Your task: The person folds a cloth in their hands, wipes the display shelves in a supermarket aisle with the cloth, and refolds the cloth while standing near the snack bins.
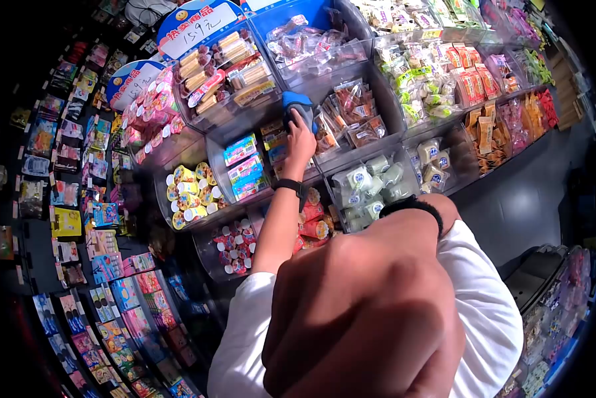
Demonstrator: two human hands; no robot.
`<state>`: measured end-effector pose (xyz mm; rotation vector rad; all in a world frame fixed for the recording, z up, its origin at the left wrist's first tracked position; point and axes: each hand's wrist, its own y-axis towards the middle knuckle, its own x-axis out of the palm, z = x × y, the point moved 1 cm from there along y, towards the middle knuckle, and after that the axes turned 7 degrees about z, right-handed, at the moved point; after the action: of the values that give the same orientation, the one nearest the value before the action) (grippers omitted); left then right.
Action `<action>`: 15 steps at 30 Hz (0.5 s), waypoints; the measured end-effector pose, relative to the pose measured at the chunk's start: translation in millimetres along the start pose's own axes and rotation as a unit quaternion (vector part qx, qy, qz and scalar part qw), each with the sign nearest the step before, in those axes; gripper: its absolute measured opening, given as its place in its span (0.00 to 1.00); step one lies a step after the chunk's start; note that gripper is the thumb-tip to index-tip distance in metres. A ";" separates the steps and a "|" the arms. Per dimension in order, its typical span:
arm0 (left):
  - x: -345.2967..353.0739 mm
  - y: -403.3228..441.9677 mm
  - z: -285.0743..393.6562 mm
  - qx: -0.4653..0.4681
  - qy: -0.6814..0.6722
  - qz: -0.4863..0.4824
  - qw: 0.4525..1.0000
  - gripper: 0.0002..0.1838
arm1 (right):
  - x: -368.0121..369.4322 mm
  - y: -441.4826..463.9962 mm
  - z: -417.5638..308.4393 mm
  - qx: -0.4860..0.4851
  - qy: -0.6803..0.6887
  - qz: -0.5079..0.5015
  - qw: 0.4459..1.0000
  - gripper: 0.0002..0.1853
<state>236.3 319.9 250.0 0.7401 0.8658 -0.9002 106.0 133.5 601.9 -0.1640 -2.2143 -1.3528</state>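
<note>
My left hand [300, 140], stretched forward with a black band on the wrist, holds a blue and grey cloth [297, 99]. The cloth touches the divider edge between clear bins. Below that hand are packs in blue and pink wrappers [245, 166]; brown packaged snacks [354, 109] lie to its right. Very close to the camera, my right hand [371, 305] shows its back and bent knuckles, with a black band [414, 207] at the wrist. Its fingertips are hidden, so I cannot tell whether it holds anything. It blocks much of the lower middle of the view.
Yellow cups [193, 196] and white-green packets [371, 182] fill neighbouring bins. Handwritten price signs [198, 30] stand at the back left. Shelves of packaged goods [66, 192] line the left side. Grey floor [517, 199] shows at right, near a dark case-like object [533, 275].
</note>
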 end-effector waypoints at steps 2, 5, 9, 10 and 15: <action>-7.6 25.2 -0.1 -0.039 -0.013 -0.033 0.999 0.47 | -7.7 3.4 -4.0 0.009 -0.001 -0.010 1.000 0.18; 8.2 49.3 -12.7 -0.048 -0.006 -0.017 0.999 0.44 | -18.9 3.1 -10.7 0.021 -0.004 -0.025 0.999 0.18; 1.4 57.0 -6.2 -0.064 0.019 -0.023 0.997 0.41 | -38.9 1.3 -20.7 0.044 -0.018 -0.051 0.998 0.17; 4.0 56.0 -8.6 -0.055 0.014 -0.004 0.998 0.41 | -46.0 1.0 -22.8 0.050 -0.022 -0.061 0.997 0.17; 12.5 39.2 -15.3 -0.074 -0.063 0.041 0.994 0.40 | -127.5 -2.6 -13.2 0.144 -0.136 -0.102 0.975 0.16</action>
<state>270.5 345.3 239.2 0.5799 0.7770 -0.7914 218.3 142.4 540.7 -0.0163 -2.6928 -1.1480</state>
